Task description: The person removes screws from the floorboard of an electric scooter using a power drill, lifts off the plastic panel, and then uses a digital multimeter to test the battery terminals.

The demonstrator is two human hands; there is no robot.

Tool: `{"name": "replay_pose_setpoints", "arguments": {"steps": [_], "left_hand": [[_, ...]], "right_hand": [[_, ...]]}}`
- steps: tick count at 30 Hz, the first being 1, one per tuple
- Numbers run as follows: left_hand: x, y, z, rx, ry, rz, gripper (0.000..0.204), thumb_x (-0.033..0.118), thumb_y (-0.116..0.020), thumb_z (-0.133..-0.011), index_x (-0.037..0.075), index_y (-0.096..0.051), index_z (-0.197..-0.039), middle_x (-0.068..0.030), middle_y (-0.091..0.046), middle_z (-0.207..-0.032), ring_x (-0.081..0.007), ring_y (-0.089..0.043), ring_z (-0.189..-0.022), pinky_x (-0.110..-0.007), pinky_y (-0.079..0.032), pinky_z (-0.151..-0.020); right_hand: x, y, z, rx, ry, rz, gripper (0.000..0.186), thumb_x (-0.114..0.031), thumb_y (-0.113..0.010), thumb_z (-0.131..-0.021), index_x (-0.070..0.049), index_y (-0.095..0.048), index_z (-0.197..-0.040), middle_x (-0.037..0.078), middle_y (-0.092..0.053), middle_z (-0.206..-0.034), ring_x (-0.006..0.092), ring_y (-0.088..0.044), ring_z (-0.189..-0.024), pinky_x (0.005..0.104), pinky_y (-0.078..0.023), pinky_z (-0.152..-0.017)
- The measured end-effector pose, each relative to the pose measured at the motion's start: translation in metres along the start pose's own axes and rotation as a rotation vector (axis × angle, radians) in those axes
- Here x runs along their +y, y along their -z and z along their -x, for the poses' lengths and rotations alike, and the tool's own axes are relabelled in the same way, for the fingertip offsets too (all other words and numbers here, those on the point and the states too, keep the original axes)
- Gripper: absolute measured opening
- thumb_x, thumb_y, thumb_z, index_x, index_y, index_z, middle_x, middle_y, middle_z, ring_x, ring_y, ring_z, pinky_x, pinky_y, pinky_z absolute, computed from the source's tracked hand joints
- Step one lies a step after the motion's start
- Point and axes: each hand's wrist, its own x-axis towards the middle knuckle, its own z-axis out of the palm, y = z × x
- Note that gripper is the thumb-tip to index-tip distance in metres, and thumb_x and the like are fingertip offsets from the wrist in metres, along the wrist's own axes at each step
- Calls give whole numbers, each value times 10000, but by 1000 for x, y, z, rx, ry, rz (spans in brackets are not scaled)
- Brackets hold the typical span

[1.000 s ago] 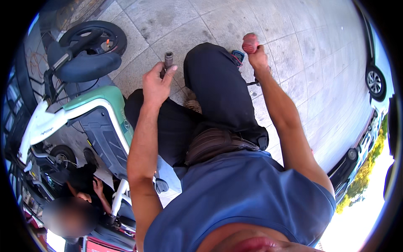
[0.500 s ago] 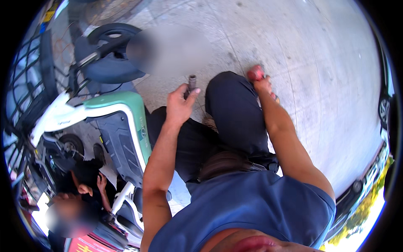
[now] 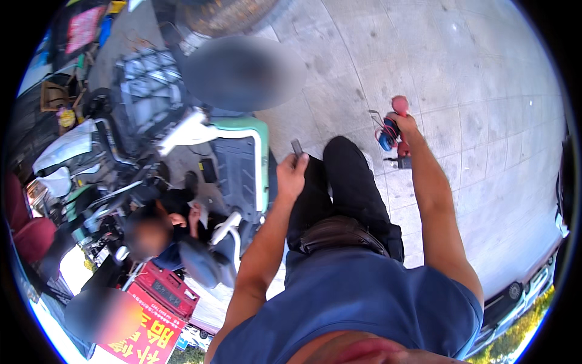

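Note:
My left hand (image 3: 292,176) is closed, fingers wrapped round a short grey metal socket (image 3: 296,147) that sticks up past the thumb. It is held beside my left thigh, close to the green and white scooter (image 3: 262,164). Out to the right, my right hand (image 3: 405,124) grips a red power tool (image 3: 399,105) with a rounded head and a dark block at its foot. Next to the tool is a blue and dark bundle (image 3: 386,141) with a thin loop; how it is attached I cannot make out.
On the left, a person (image 3: 173,209) sits low behind the scooter, among parked scooters and a dark crate (image 3: 151,82). A red and yellow sign (image 3: 145,330) stands at the lower left. Parked cars (image 3: 515,294) line the right rim of the paved ground (image 3: 473,127).
My view has swung, and the scooter now appears further right. My right hand, with the power tool, has moved out to the right. The left hand still holds the socket.

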Motion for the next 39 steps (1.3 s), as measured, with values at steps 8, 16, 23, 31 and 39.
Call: {"name": "replay_pose_setpoints", "arguments": {"steps": [8,16,23,31,39], "left_hand": [[264,105,31,-177,-58,-105,415,352,-665,-957,-37,-606,-825,-140,-533,-636,-190,-472,-601,-381,-421,-591],[447,130,-85,56,-162,73,394,369,-604,-976,-7,-614,-858,-198,-567,-644,-325,-562,-583,-442,-429,-583],[568,239,-182,473,-149,102,329,311,-644,-961,-16,-672,-954,-172,-561,-621,-197,-506,-541,-390,-421,-538],[564,447,-294,1155,-184,372,336,290,-680,-938,-42,-673,-885,-5,-508,-636,-86,-420,-633,-307,-357,-539],[543,646,-394,1315,-11,140,315,295,-708,-909,-19,-691,-885,-103,-530,-549,-139,-455,-513,-348,-379,-497]], "right_hand": [[-152,140,206,-75,208,-416,358,-272,-791,-815,-18,-721,-1056,48,-701,-918,149,-656,-756,323,-550,-689],[-385,230,308,-69,283,-397,378,-267,-782,-834,-17,-671,-1094,64,-664,-883,168,-652,-716,326,-556,-647],[-665,174,339,-433,470,-308,340,-128,-770,-861,22,-626,-1130,104,-698,-963,211,-691,-803,386,-603,-679],[-976,-30,498,-836,873,-104,448,-146,-799,-845,-35,-590,-1225,36,-659,-1037,153,-656,-896,334,-541,-792],[-1146,-247,546,-918,945,-77,453,-169,-825,-822,-18,-635,-1204,64,-699,-1042,157,-680,-863,324,-564,-757]]}}
